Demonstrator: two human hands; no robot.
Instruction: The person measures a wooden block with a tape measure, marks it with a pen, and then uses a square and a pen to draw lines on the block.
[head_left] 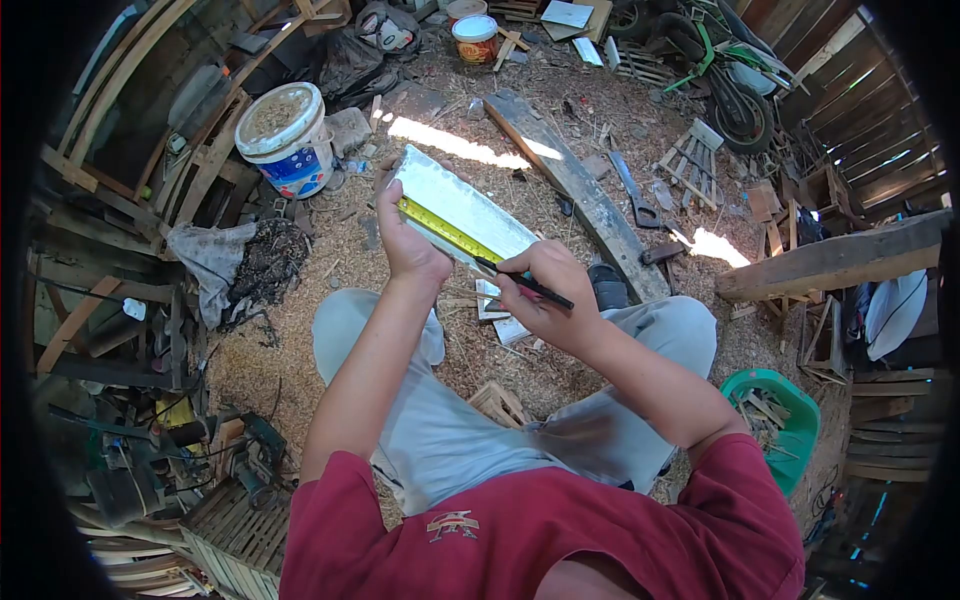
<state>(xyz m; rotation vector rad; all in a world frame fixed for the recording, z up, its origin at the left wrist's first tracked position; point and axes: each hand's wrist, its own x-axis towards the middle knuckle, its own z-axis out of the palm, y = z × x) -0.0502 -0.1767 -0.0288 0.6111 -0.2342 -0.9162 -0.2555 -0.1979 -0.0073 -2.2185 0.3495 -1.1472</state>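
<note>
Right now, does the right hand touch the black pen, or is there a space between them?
Touching. The head view shows the right hand pinching the black pen between thumb and fingers.

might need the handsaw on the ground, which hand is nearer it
Right. The right hand is short of the handsaw and to its left; the left hand, holding the white board, is farther left.
</note>
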